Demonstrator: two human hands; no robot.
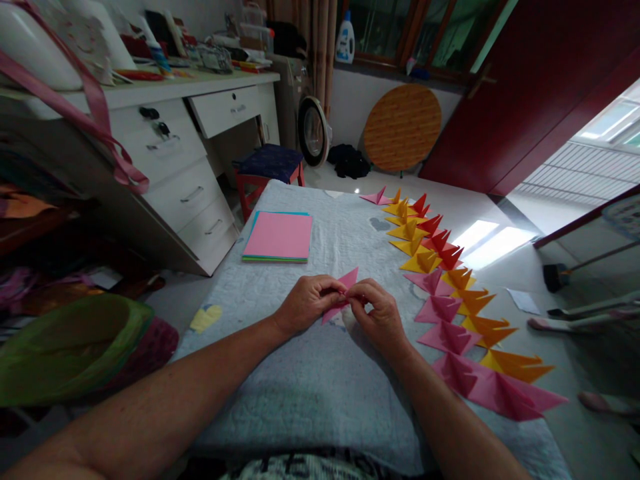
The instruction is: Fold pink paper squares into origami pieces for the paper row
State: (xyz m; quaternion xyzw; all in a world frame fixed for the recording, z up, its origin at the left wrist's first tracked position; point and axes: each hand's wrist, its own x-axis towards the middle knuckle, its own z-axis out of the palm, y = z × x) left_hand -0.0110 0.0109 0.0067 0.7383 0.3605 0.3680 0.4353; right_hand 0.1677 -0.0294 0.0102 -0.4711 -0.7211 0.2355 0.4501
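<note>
Clock face: centred between the two hands, with twelve o'clock pointing away from the person.
Pink piece: a small pink folded paper piece with pointed ends (349, 276), at the centre, just above the cloth; one tip points to one o'clock, the other to seven. The fingers hide its middle folds.
Left hand: the left hand (306, 303) comes in from eight o'clock, thumb and forefinger pinching the piece near its middle, apparently to steady it.
Right hand: the right hand (383, 310) comes in from four o'clock, thumb and forefinger pinching right beside the left fingertips. Gripping so close together probably gives fine control over a small fold and leaves both tips free.
Square sheets: a neat stack of square coloured paper, pink on top (280, 235), between ten and eleven o'clock, likely put there to be within the left hand's reach without crowding the fingers.
Folded figures: close-set rows of bird-like paper figures in yellow, pink, red and orange (443, 308), curving from half past twelve round to four. Lining the right edge, largely grouped by colour, they seem arranged to leave the middle free for handwork.
Cloth: a pale blue patterned fabric cover (300, 393) beneath everything, presumably giving a soft surface.
</note>
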